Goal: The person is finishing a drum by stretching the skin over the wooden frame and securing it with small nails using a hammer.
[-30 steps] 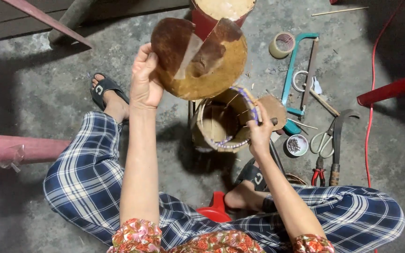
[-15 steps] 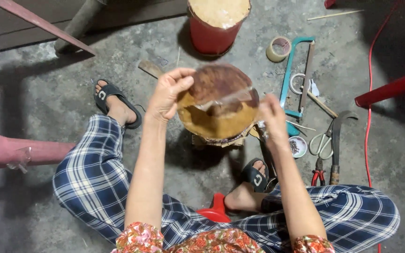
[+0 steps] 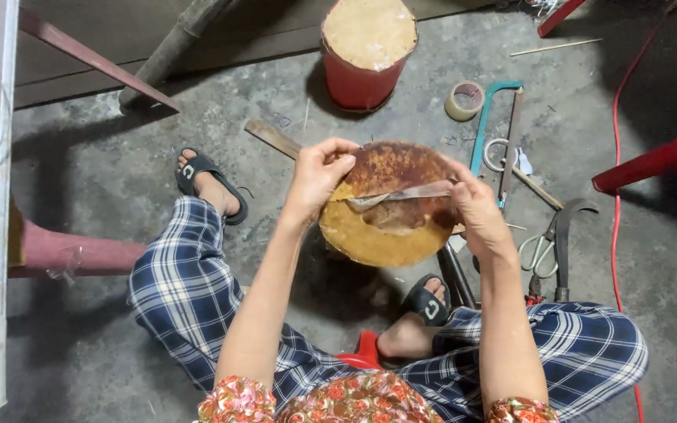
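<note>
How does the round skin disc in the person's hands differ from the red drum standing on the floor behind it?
The disc is flat and thin, held in both hands; the red drum is a tall cylinder standing on the floor. The disc is mottled dark brown and yellow; the drum's top is an even pale tan. A clear strip crosses the disc; the drum's top is bare. Both are round.

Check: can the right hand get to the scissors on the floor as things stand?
Probably yes, once it lets go. The right hand grips the edge of the round brown disc, so it is occupied. The scissors lie on bare concrete just right of that forearm, beside a dark curved tool, with nothing over them.
</note>
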